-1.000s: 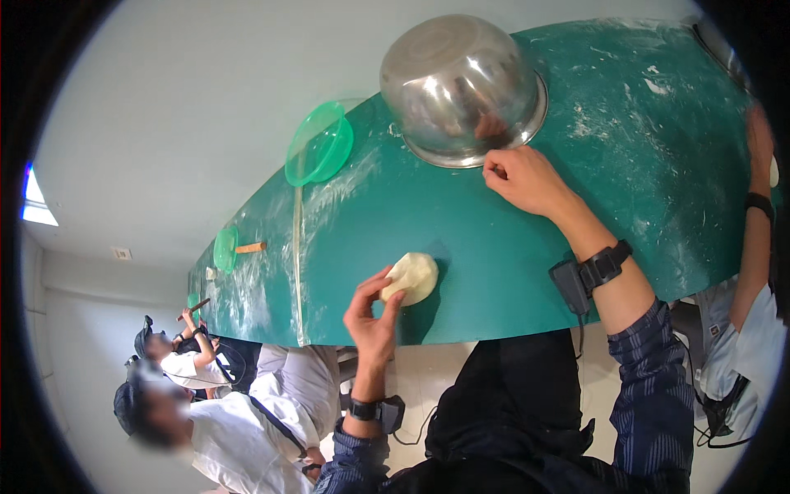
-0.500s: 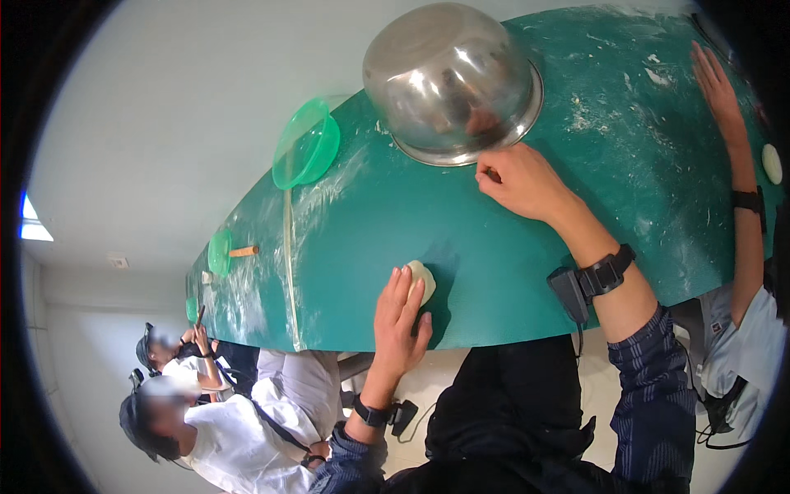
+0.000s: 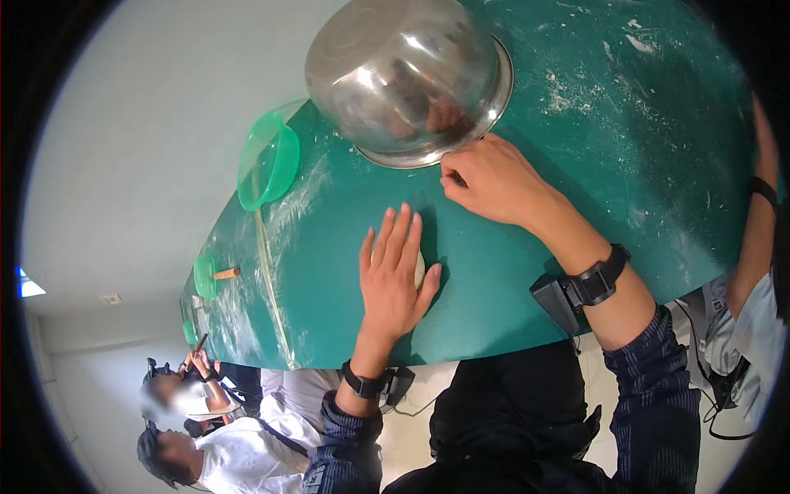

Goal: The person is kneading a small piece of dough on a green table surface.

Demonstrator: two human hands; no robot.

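My left hand (image 3: 393,276) lies open with fingers stretched out over a round, pale piece of dough (image 3: 420,267) on the green table (image 3: 617,181), covering most of it. My right hand (image 3: 494,185) is closed in a loose fist, with no object showing in it, just below the rim of an upturned steel bowl (image 3: 395,74); whether it touches the rim I cannot tell.
A green plastic bowl (image 3: 267,160) sits toward the far left edge, beyond it a smaller one (image 3: 206,276) with a wooden stick (image 3: 228,272). White powder dusts the tabletop. Co-workers (image 3: 239,453) are along the left; another person's forearm (image 3: 753,239) is at the right.
My left hand has gone from gripping the dough's side to lying flat over it, farther up the frame. The view has shifted a little. The right co-worker's hand reached up, then dropped back.
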